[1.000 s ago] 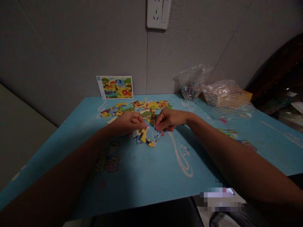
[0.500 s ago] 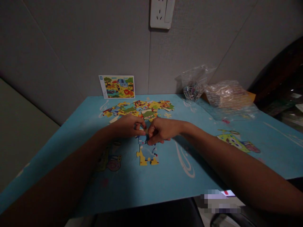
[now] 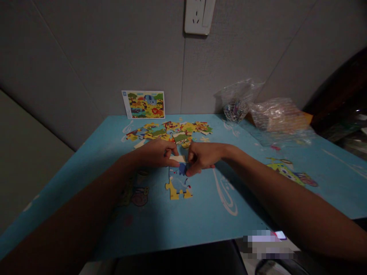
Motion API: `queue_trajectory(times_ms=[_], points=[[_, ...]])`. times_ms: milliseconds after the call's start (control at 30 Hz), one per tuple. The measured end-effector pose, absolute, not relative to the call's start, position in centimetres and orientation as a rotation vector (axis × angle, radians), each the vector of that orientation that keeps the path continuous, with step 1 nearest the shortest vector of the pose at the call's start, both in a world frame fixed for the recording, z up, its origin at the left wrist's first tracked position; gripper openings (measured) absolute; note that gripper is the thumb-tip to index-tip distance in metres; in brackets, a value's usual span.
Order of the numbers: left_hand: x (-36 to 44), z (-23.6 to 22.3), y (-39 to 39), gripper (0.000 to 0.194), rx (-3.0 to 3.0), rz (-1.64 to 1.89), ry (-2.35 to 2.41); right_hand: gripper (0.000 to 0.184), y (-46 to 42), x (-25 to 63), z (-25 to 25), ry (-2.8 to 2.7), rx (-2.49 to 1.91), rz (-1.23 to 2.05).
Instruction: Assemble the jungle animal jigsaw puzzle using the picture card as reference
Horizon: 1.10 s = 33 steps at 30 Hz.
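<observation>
On the near part of the blue tabletop (image 3: 160, 229), a yellow-and-blue puzzle piece (image 3: 179, 189) lies flat, and just beyond it is a blue puzzle piece (image 3: 182, 169); whether the two are locked together I cannot tell. The right hand (image 3: 205, 154) has its fingers curled and its thumb tip at the blue piece's right side; whether it pinches anything is hidden. The left hand (image 3: 156, 153), facing it, appears to grasp a pale strip (image 3: 177, 158), perhaps another piece's back or edge, between thumb and forefinger. The step in hand looks like joining pieces; the next move seems to call for lining up tab and slot, then pressing evenly without shifting the near piece. Farther off lie the loose pieces (image 3: 157, 133), heaped and overlapping, and at the far left a picture card (image 3: 146, 105) leans against the wall (image 3: 114, 57).
</observation>
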<state>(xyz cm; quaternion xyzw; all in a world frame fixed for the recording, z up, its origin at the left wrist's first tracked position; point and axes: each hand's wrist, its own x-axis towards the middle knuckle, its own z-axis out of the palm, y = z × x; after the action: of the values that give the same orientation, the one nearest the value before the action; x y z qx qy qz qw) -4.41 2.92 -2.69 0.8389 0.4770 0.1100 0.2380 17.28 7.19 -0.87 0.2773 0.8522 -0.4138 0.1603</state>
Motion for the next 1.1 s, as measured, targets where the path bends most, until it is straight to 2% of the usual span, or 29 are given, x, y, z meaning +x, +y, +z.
queue_trajectory(times_ms=[167,1100], points=[[-4.36,-2.66,2.94,0.045,2.306,0.247,1.331,0.044,6.79,16.9,-1.02,2.371,0.831,-1.218],[-4.23,-2.64,2.91,0.044,2.351,0.214,1.347,0.039,6.61,16.67,-0.78,2.352,0.861,-1.155]])
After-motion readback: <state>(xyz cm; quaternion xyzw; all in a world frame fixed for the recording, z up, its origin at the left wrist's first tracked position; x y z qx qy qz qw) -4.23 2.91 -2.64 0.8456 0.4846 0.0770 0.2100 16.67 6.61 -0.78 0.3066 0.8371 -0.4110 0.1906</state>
